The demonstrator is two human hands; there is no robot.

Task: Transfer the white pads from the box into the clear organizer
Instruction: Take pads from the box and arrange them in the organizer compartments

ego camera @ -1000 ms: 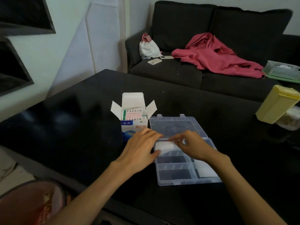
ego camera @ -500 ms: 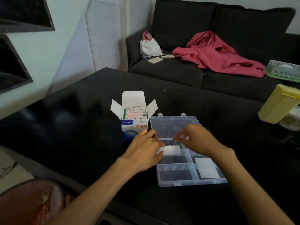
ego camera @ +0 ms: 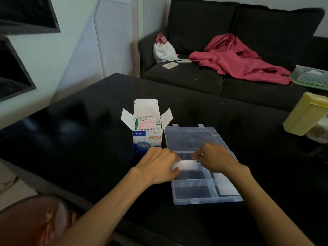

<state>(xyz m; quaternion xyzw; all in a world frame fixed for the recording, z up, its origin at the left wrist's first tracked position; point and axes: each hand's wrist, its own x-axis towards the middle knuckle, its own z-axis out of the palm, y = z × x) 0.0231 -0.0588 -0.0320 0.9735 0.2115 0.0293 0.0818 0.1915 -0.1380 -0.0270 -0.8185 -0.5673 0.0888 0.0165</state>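
An open white-and-blue box stands on the black table, its flaps up and printed packets showing inside. Right of it lies the clear organizer with its lid folded back. My left hand and right hand together hold a stack of white pads over the organizer's upper left compartment. The left fingers curl round its left end, the right fingers pinch its right end. More white pads lie in the right compartment.
A yellow lidded container stands at the table's right edge. Behind the table is a dark sofa with a red garment, a white bag, a phone and a basket. An orange object sits at lower left.
Both hands lifted the stack of white pads slightly off the organizer's compartment and now hold it between them; the view shifted a little.
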